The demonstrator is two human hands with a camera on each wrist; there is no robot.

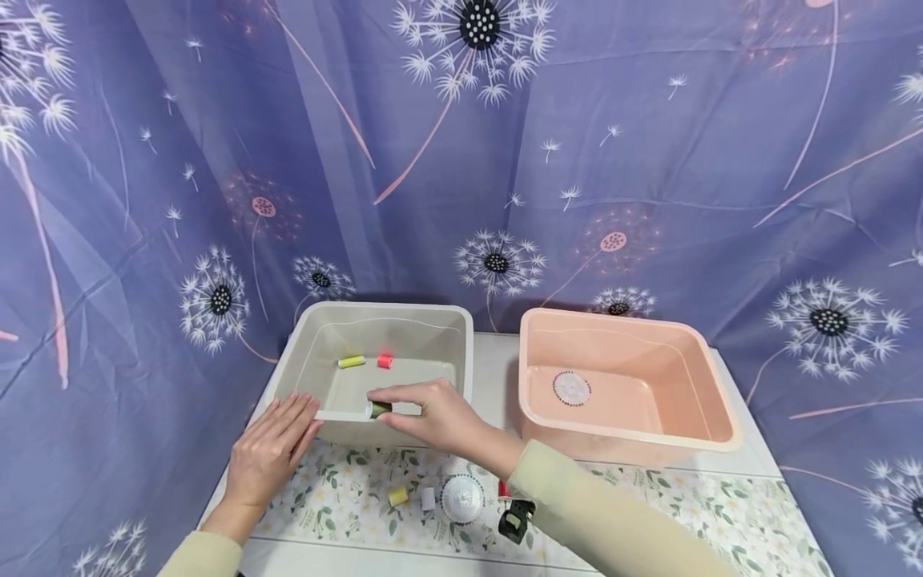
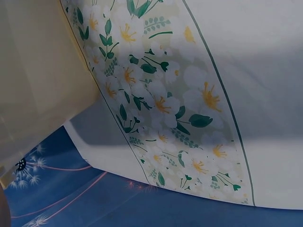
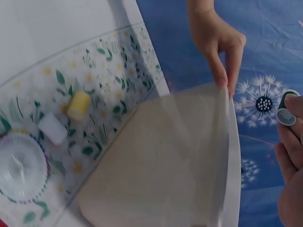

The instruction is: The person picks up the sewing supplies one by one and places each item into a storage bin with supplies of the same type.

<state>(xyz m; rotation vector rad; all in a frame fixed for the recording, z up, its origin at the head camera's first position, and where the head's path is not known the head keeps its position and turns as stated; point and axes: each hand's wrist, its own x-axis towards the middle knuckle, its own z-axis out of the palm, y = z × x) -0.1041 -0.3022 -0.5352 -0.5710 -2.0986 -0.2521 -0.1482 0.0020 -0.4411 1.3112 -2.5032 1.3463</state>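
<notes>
My right hand (image 1: 436,417) pinches a dark green thread spool (image 1: 379,409) with white ends between thumb and fingers, above the near rim of a grey plastic bin (image 1: 346,433). The spool (image 3: 287,108) also shows in the right wrist view. At the bin's near left corner my left hand (image 1: 270,449) grips the rim, as the right wrist view shows with the thumb and fingers astride it. Inside the grey bin lie a yellow-green spool (image 1: 351,361) and a red spool (image 1: 385,361).
A pink bin (image 1: 627,445) on the right holds a round pin wheel (image 1: 572,389). On the floral runner lie a yellow spool (image 1: 397,496), a white spool (image 1: 428,498), another pin wheel (image 1: 462,498), a red item (image 1: 503,488) and a black object (image 1: 515,522). A patterned curtain (image 1: 433,160) hangs behind.
</notes>
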